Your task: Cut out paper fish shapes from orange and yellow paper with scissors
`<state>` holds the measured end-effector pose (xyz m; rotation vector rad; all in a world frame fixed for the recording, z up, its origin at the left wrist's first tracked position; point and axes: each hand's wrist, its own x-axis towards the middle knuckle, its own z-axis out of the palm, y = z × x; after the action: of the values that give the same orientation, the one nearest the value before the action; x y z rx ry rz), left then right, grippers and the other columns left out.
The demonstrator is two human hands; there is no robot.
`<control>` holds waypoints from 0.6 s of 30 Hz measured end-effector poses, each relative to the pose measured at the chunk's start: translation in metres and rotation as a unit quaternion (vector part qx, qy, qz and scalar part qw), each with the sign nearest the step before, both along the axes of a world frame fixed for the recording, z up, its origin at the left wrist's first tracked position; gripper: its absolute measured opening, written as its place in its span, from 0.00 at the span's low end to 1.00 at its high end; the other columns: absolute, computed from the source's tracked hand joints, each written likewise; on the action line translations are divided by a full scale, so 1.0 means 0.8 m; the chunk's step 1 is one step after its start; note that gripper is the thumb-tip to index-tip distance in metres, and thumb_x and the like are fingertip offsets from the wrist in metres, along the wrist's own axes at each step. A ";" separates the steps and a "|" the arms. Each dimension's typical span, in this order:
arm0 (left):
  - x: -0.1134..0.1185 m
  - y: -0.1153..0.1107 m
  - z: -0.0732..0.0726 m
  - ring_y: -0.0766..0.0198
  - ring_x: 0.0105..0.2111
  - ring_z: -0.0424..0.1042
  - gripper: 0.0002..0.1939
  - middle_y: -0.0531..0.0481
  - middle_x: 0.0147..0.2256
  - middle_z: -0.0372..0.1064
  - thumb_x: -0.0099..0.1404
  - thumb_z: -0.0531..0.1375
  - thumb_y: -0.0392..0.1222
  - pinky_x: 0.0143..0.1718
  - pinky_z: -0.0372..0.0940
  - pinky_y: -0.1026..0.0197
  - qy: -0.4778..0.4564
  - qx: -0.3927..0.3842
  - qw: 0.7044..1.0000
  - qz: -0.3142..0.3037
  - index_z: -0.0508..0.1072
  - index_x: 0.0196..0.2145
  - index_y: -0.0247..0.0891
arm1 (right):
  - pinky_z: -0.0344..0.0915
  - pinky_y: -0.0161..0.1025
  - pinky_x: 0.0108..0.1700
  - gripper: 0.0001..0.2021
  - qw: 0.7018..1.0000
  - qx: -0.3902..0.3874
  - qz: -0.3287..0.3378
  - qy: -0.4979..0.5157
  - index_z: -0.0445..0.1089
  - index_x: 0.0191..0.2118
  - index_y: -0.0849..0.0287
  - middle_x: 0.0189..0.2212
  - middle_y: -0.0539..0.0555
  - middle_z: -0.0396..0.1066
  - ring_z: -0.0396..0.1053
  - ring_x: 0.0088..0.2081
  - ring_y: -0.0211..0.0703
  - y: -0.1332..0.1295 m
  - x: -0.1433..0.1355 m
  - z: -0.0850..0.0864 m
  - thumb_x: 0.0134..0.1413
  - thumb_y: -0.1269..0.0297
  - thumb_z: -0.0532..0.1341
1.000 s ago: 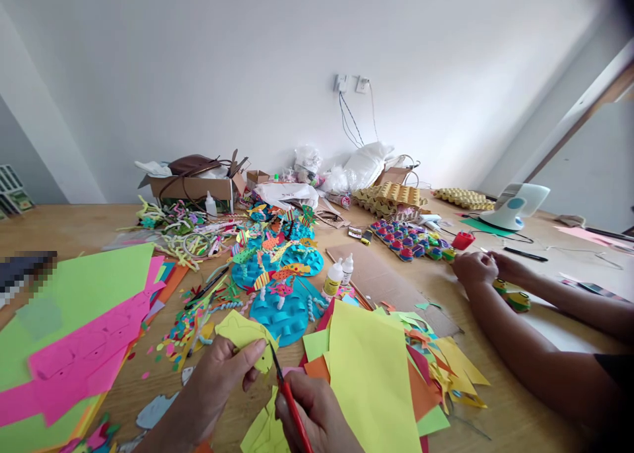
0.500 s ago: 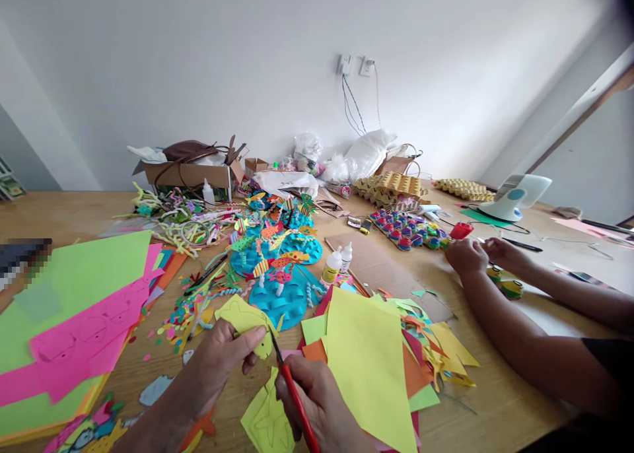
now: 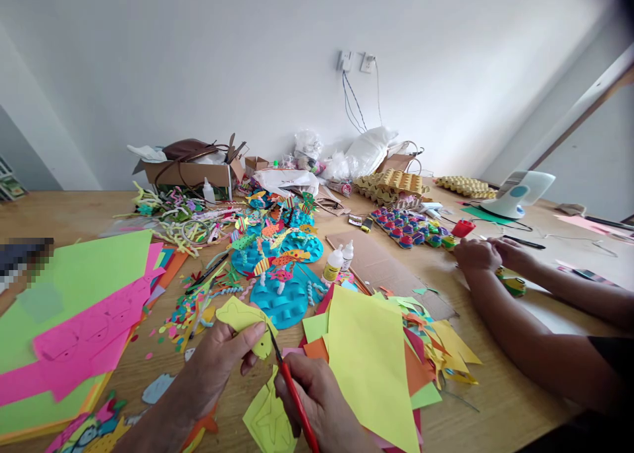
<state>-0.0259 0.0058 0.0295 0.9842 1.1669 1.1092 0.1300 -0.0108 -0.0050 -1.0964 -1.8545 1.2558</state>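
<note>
My left hand (image 3: 220, 355) pinches a piece of yellow paper (image 3: 238, 313) with a pencilled fish outline, thumb on top. Red-handled scissors (image 3: 298, 400) are in my right hand (image 3: 321, 390), their dark blades at the paper's right edge. Under my hands lies another yellow piece with a drawn starfish (image 3: 271, 421). A large yellow sheet (image 3: 369, 360) rests on coloured papers right of my right hand. Beyond the held paper stands a blue craft base (image 3: 280, 302) with paper fish on it.
Pink drawn-on paper (image 3: 89, 334) lies over green sheets (image 3: 99, 261) at left. Glue bottles (image 3: 333, 265) stand mid-table. Egg trays (image 3: 391, 185) and a white device (image 3: 518, 194) are farther back. A co-worker's hands (image 3: 478, 253) work at right beside painted egg cups (image 3: 512, 285).
A thin yellow sliver that stuck out by the blades no longer shows. My hands keep nearly the same pose. The view has shifted slightly, and the co-worker's hands appear a little farther right.
</note>
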 end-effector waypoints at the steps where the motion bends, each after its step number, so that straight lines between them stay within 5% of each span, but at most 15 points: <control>1: 0.000 0.000 0.001 0.71 0.17 0.57 0.12 0.59 0.16 0.60 0.49 0.62 0.48 0.16 0.55 0.69 0.002 -0.001 1.000 -0.003 0.66 0.21 0.37 | 0.49 0.31 0.24 0.16 1.000 0.002 -0.001 -0.004 0.53 0.20 0.58 0.17 0.46 0.52 0.52 0.23 0.34 0.000 0.000 0.000 0.57 0.61 0.52; 18: -0.014 0.005 0.004 0.71 0.16 0.56 0.12 0.59 0.15 0.58 0.52 0.61 0.48 0.16 0.52 0.68 0.060 -0.003 0.997 -0.051 0.65 0.21 0.38 | 0.48 0.31 0.23 0.18 0.999 0.011 0.008 -0.036 0.52 0.21 0.59 0.19 0.46 0.53 0.51 0.24 0.33 0.001 0.005 0.007 0.60 0.58 0.50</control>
<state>-0.0371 0.0101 0.0324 1.1068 1.2024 0.9760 0.1343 -0.0102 0.0010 -1.1294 -1.9292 1.2166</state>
